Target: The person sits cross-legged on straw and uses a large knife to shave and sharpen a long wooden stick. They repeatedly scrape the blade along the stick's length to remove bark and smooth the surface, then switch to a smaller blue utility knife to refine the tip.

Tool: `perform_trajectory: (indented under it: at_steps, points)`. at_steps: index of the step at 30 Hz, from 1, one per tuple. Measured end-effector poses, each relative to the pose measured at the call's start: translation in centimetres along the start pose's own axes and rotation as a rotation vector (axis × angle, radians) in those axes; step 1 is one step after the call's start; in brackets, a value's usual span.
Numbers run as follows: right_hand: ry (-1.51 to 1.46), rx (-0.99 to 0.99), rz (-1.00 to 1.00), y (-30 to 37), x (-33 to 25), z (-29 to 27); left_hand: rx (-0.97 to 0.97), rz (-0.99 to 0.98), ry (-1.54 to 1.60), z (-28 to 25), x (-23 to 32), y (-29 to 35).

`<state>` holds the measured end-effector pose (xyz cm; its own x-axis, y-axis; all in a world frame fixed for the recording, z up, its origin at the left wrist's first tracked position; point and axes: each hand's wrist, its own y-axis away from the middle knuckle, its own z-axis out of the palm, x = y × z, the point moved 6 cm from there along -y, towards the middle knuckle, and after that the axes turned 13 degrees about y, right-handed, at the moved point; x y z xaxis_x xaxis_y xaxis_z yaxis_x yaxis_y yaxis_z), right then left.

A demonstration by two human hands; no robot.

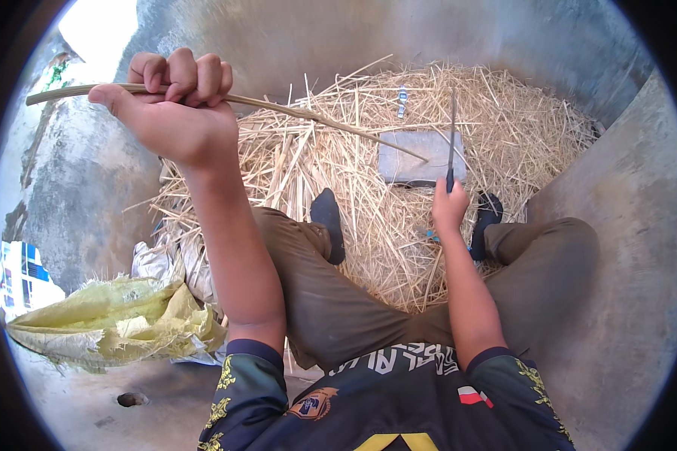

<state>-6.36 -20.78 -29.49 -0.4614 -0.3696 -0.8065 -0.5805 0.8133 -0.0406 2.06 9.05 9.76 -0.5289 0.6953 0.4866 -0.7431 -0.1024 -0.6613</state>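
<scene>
High and well left of the block [414, 171], there was the left hand [179, 113], clenched around the stick [316, 117]! Four fingers curled over the top, the thumb stretched along the shaft, pointing away from the block, and the wrist tipped that same way. Behind it the left forearm [229, 218] stood nearly straight, a firm pillar. And the stick? It slanted from that fist right across to the block, thin tip over the top face; touching or just above, you couldn't tell.

Over to the right hand [450, 204], low and compact, just on the near side of the block at its right corner! It was wrapped round the dark handle of the knife [452, 139], blade aimed straight away from the body, crossing the view of the block's right part. The right forearm [470, 289] leaned in toward the block.

Straw [368, 218] lay heaped all around the block, a foot [326, 225] planted near either side. Beyond the block, a small packet [402, 101], then the wall [368, 34]; far to its left and nearer, a crumpled yellow sack [105, 316].
</scene>
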Motion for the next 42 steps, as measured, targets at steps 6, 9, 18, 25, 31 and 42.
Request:
perform_trajectory:
  at_steps: [6,9,18,25,31,42]
  points:
    - [0.060,-0.082,0.041,1.0,4.0,2.4,-0.203,-0.145,0.173,-0.3,-0.3,-0.8]
    - [0.423,-0.257,0.270,2.0,8.2,3.3,-0.319,-0.263,0.268,-0.8,-0.3,-1.3]
    - [-0.170,0.041,-0.168,0.4,-3.5,-2.0,-0.115,-0.203,0.123,-1.6,-0.2,-1.4]
    - [0.488,-0.238,0.125,1.4,6.8,3.0,-0.231,-0.288,0.187,-1.2,-0.1,-1.4]
    - [-0.067,0.083,-0.142,-0.4,-3.1,-2.8,-0.121,-0.197,0.107,-1.8,0.4,-1.3]
    - [0.447,-0.115,0.129,1.0,7.1,2.5,-0.224,-0.247,0.174,-0.7,0.2,-1.3]
